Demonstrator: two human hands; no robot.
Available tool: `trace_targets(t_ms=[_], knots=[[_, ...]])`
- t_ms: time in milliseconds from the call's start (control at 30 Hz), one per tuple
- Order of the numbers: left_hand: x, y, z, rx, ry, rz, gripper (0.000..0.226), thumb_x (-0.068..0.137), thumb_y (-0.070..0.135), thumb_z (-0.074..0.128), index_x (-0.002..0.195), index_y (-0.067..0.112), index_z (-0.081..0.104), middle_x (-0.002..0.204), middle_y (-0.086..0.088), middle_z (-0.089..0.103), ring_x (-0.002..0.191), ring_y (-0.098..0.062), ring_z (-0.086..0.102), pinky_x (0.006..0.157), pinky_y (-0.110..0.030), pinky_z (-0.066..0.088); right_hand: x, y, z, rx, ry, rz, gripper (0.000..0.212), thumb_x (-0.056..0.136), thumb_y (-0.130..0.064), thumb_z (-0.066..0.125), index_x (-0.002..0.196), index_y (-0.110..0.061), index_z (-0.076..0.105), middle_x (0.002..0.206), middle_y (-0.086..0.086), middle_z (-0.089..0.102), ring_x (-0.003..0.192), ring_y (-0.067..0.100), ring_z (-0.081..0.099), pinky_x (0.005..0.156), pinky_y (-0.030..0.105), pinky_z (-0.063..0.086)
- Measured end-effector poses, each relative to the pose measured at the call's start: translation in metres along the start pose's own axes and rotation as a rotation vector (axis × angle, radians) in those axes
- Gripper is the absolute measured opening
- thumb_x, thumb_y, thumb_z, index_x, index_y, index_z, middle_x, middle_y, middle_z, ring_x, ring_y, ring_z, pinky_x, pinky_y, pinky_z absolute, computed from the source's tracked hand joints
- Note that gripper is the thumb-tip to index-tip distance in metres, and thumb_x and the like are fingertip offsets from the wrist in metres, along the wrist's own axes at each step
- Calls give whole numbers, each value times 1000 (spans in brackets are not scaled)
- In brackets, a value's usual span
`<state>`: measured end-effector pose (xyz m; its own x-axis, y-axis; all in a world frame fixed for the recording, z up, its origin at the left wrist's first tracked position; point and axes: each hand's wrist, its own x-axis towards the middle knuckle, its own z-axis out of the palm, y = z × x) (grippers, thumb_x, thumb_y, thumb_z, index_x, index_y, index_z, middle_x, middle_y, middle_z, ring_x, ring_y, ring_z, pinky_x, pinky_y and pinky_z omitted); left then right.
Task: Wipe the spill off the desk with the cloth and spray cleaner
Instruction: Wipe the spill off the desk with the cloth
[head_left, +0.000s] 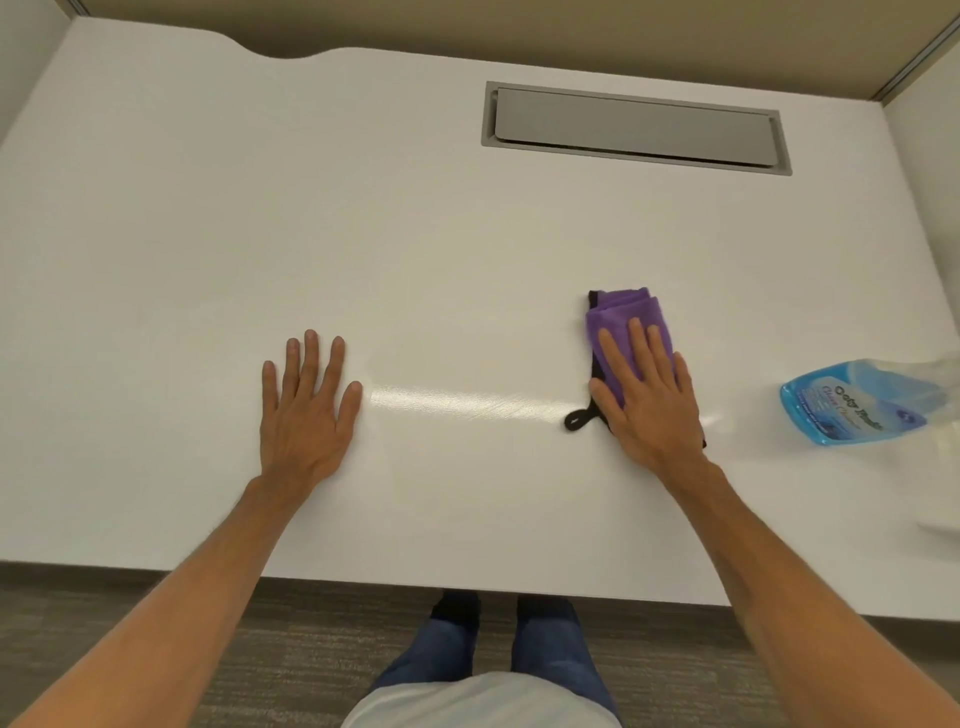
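Observation:
A folded purple cloth (626, 312) with a black edge and loop lies on the white desk (363, 208), right of centre. My right hand (644, 395) presses flat on top of it, fingers spread. My left hand (306, 410) rests flat on the bare desk to the left, holding nothing. Between the hands runs a shiny wet streak (467, 402). A spray cleaner bottle (857, 400) with blue liquid stands at the right edge, apart from both hands.
A grey cable hatch (636, 127) is set into the desk at the back right. Partition walls close the back and right sides. The desk's front edge is near my legs, with carpet below.

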<state>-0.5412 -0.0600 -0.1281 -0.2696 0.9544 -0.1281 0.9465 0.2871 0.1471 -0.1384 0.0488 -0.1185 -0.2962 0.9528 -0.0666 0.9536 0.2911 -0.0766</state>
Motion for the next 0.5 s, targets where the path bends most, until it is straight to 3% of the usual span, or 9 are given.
trace_targets(t_ms=[167,367,500], knots=[[0,0,1,0,2,3,64,104,50,13,162,26,1,171,-5,-3,157,-22,-6,126,-50,-1,24,-38,0,36,13,68,66,103,-55,27,162,-29,13,170,13,15,157,33,10,123,56,21],[0,-2,0,-6,0,19,64,104,48,14,162,24,3,171,-5,-2,158,-24,-3,126,-51,0,26,-129,7,50,-13,-225,66,102,-57,31,162,-33,16,171,6,12,158,27,8,124,54,17],[1,-3,-2,-14,-29,23,66,103,49,11,162,24,1,171,-6,-4,157,-23,-6,126,-50,-2,-2,-148,17,48,-17,-482,66,104,-58,31,162,-33,13,171,6,11,159,25,4,124,55,16]])
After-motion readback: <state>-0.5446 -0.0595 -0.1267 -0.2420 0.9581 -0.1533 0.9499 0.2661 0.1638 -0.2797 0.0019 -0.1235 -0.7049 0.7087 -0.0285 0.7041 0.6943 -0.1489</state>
